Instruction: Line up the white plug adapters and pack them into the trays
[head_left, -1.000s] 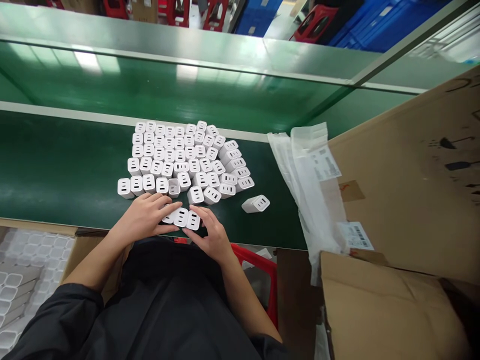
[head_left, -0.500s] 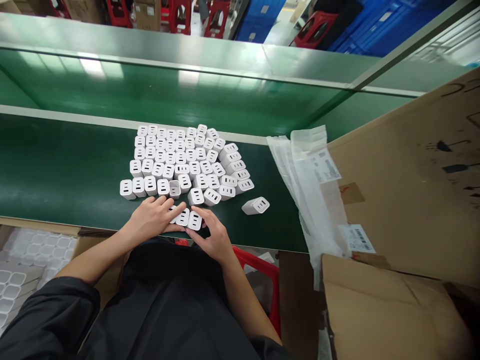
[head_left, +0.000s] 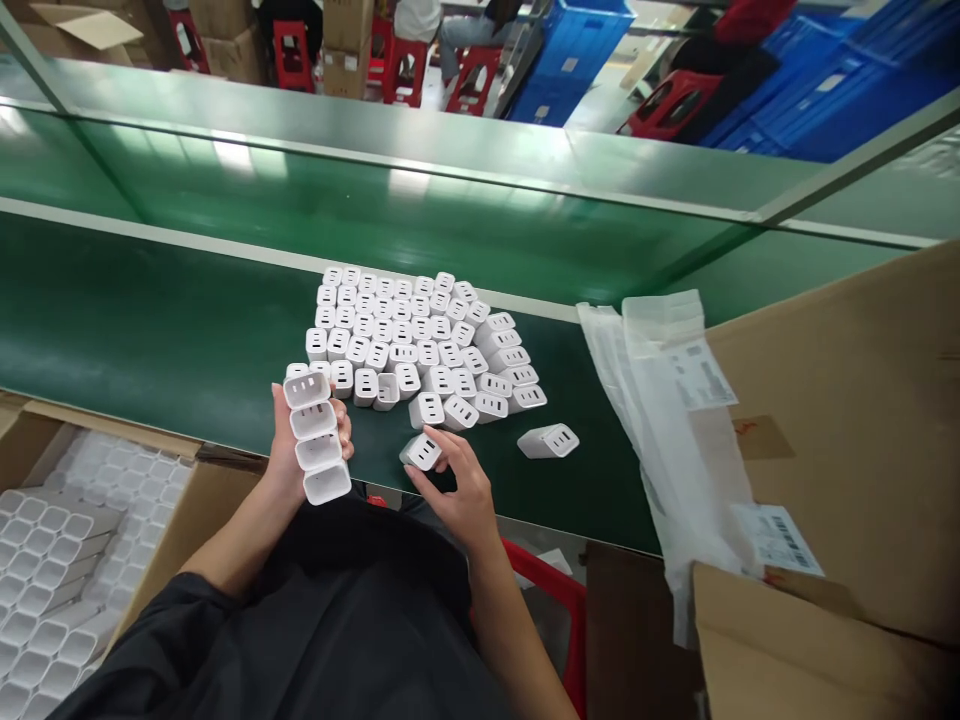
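Observation:
My left hand (head_left: 287, 447) is closed round a row of several white charger housings (head_left: 316, 421), their hollow open ends facing up at me. Between the thumb and fingers of my right hand (head_left: 460, 484) is a single white charger housing (head_left: 422, 453), slotted face up, at the near edge of the green work surface. Just beyond both hands, many more housings (head_left: 382, 329) stand packed in rows with their slotted ends up. One in the front row (head_left: 386, 390) shows its hollow end instead. Apart from the group, a lone housing (head_left: 549, 441) lies tilted on the right.
At lower left, a cardboard box (head_left: 161, 560) holds many hollow white housings. Plastic bags (head_left: 652, 400) hang over the right end of the green surface (head_left: 150, 320), against a large carton (head_left: 840, 420). A red chair (head_left: 574, 600) is below. Seated people and blue crates (head_left: 562, 60) are beyond.
My left hand has lifted a row of housings off the surface and turned their open ends up. My right hand keeps one housing near the edge. The view has shifted left.

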